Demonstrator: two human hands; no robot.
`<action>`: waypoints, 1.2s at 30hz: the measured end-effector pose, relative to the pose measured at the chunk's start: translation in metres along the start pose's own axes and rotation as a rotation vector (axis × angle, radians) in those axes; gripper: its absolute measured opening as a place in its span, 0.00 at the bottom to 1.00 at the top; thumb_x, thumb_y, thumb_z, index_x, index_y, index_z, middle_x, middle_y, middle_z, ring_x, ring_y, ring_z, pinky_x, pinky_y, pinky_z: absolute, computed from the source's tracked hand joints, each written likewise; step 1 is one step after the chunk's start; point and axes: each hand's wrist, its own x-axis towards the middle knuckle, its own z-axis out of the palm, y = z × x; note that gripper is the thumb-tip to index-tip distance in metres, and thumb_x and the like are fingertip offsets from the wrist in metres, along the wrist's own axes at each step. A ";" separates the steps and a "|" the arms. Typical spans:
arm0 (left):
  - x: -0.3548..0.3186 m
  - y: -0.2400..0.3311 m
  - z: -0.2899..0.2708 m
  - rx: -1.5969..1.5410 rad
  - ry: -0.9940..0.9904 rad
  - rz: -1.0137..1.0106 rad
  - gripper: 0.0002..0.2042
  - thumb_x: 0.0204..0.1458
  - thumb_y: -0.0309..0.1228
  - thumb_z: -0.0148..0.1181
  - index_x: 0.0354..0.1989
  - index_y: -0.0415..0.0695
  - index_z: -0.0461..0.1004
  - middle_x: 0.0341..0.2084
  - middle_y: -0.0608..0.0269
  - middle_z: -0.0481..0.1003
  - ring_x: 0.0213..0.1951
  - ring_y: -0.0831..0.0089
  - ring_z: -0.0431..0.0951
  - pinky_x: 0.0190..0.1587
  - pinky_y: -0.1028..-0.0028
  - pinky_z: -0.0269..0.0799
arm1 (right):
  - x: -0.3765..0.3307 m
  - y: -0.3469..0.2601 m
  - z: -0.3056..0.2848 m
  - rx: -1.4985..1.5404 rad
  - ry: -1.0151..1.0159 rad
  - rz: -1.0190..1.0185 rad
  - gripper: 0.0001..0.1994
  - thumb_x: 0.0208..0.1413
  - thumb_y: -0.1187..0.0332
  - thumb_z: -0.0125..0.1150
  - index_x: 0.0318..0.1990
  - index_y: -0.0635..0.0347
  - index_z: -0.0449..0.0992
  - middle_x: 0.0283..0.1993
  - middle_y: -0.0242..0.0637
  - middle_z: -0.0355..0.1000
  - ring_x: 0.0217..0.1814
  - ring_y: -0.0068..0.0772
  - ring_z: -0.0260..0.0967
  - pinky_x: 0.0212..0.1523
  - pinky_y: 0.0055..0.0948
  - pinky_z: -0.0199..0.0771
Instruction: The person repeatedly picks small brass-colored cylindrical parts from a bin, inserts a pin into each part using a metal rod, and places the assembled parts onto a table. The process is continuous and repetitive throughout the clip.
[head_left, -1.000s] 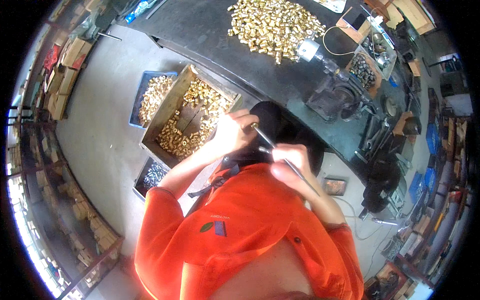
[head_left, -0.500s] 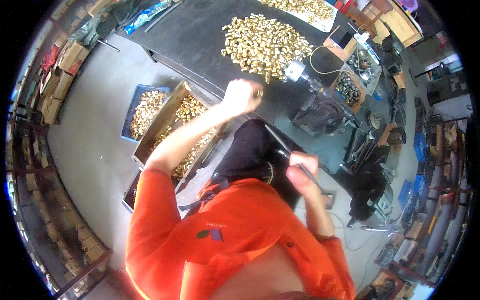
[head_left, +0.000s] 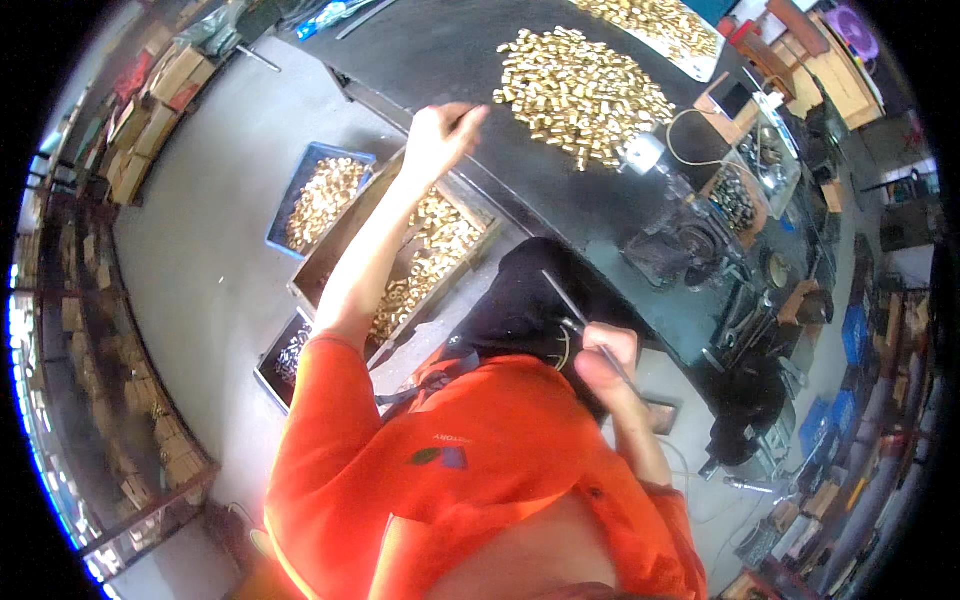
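Note:
My left hand (head_left: 440, 142) is raised over the bench's near edge, beyond the far end of a wooden box (head_left: 340, 240) of brass fittings (head_left: 445, 240). Thumb and forefinger stand apart, and no piece shows between them; the other fingers are partly hidden. Closed round a thin metal rod (head_left: 566, 298), my right hand (head_left: 608, 355) is above my lap, with the rod slanting toward the bench. A large pile of brass fittings (head_left: 580, 95) lies on the dark bench (head_left: 430, 60). To the pile's right is a machine (head_left: 680, 235) with a round silvery chuck (head_left: 643, 153).
A blue bin (head_left: 290, 200) of brass pieces stands on the floor left of the box; a dark tray (head_left: 283, 365) of silvery parts is nearer me. A white tray (head_left: 700, 65) holds more brass. Loaded shelves (head_left: 110, 400) line the left side.
My left hand has moved left and away from me, off the bench toward the box; the brass piece seen in it before no longer shows. My right hand keeps the rod. The view has shifted.

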 end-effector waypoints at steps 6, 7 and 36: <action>-0.111 -0.180 -0.038 0.046 0.130 -0.337 0.10 0.45 0.26 0.55 0.35 0.38 0.78 0.19 0.53 0.77 0.20 0.70 0.78 0.28 0.72 0.72 | 0.001 0.009 0.005 0.020 -0.043 0.016 0.15 0.36 0.69 0.57 0.14 0.61 0.54 0.14 0.32 0.48 0.17 0.24 0.46 0.19 0.27 0.44; -0.128 -0.211 -0.039 0.193 0.044 -0.313 0.12 0.43 0.26 0.56 0.37 0.41 0.78 0.21 0.51 0.77 0.21 0.66 0.79 0.30 0.71 0.73 | 0.002 0.007 0.006 0.025 -0.046 0.018 0.15 0.36 0.69 0.57 0.14 0.61 0.54 0.14 0.32 0.48 0.17 0.24 0.46 0.19 0.27 0.45; -0.155 -0.053 -0.012 -0.908 -0.199 -0.463 0.08 0.50 0.26 0.58 0.38 0.38 0.74 0.24 0.57 0.76 0.25 0.71 0.76 0.33 0.75 0.71 | 0.012 0.002 0.012 0.036 -0.141 -0.038 0.19 0.41 0.61 0.61 0.15 0.61 0.57 0.16 0.34 0.51 0.16 0.28 0.49 0.19 0.29 0.47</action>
